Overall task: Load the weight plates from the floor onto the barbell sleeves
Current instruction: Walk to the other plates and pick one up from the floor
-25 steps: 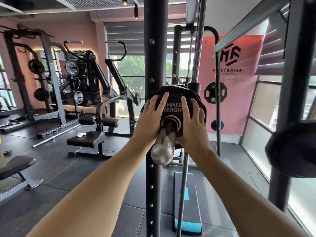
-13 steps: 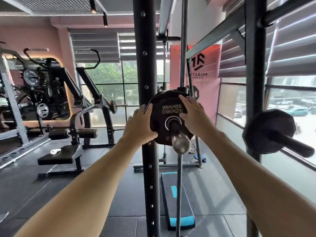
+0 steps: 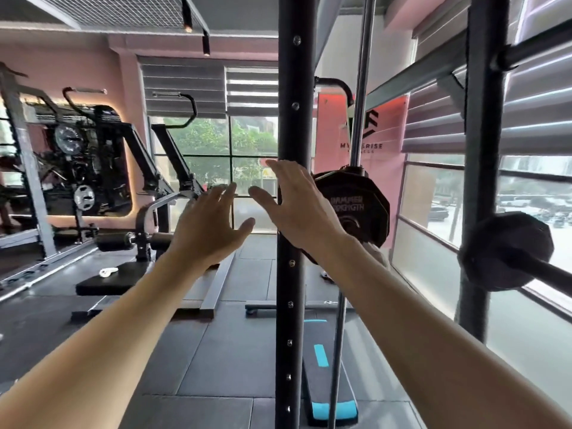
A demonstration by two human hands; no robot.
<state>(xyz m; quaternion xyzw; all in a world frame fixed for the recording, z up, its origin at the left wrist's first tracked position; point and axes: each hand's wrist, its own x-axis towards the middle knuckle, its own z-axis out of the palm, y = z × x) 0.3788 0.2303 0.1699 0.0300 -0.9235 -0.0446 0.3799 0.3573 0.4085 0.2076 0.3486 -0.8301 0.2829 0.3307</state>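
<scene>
A black Hammer Strength weight plate point(image 3: 356, 205) sits on the barbell sleeve behind the black rack upright point(image 3: 291, 119). The sleeve's end is hidden behind my right wrist. My right hand point(image 3: 297, 209) hovers in front of the upright, left of the plate, with fingers spread and holding nothing. My left hand point(image 3: 207, 227) floats further left, also with fingers spread and nothing in it. Neither hand touches the plate. A second black plate point(image 3: 507, 249) sits on a bar at the right, by the other upright point(image 3: 483, 150).
A black and blue step platform point(image 3: 325, 382) lies on the rubber floor below the plate. A padded bench machine point(image 3: 123, 274) stands to the left, with more racks behind it. Windows with blinds run along the right side.
Both hands have let go of the plate and drawn back to the left with fingers spread. The plate stays on the sleeve. My view has swung left and closer.
</scene>
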